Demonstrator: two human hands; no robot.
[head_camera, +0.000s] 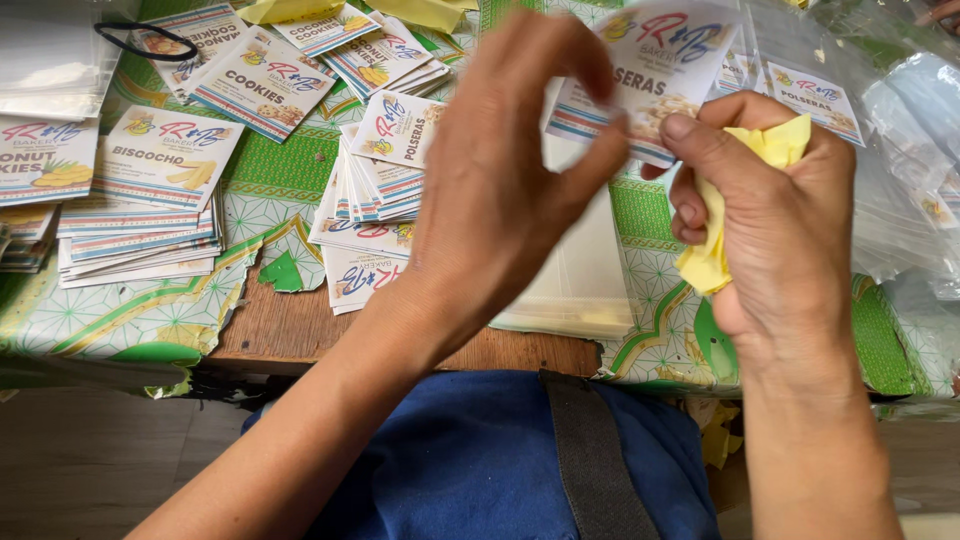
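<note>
Label stacks (140, 215) crowd the left, plastic bags (900, 200) the right; table edge (290, 330) bare.

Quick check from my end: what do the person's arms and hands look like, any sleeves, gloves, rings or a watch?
Both forearms are bare as far as the view shows: no sleeves, no gloves. The left hand and the right hand show no rings, and neither wrist carries a watch or band. The fingers have short, plain nails with no polish visible.

Wooden table (300, 335) shows bare at lower centre, its torn green patterned cover (110, 320) spreading out to both sides. Label stacks (140, 235) sit upper left, another fanned label pile (375, 190) at centre, clear plastic bags (900, 200) heaped at right.
</note>
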